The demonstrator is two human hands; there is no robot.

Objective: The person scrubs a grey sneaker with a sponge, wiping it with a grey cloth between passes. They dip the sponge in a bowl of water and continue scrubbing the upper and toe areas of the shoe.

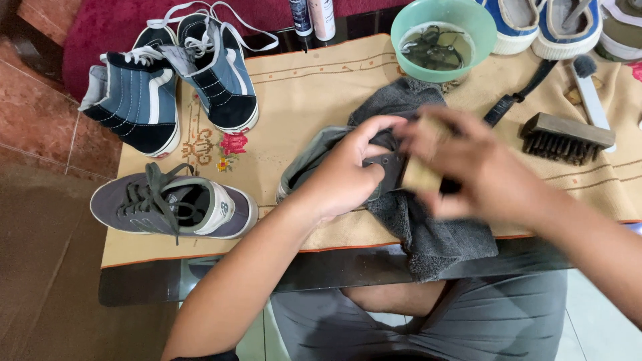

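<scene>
Two blue-and-black high-top canvas sneakers with white laces [175, 80] stand at the far left corner of the table. One grey low lace-up sneaker [175, 204] lies at the near left edge. Along the far right edge sit three pale canvas shoes [558, 23]. One green plastic bowl [443, 33], two slim bottles [313, 17], one wooden bristle brush [567, 137], one grey towel [428, 234].

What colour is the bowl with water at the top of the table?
The bowl is light green, seen in the head view.
</scene>
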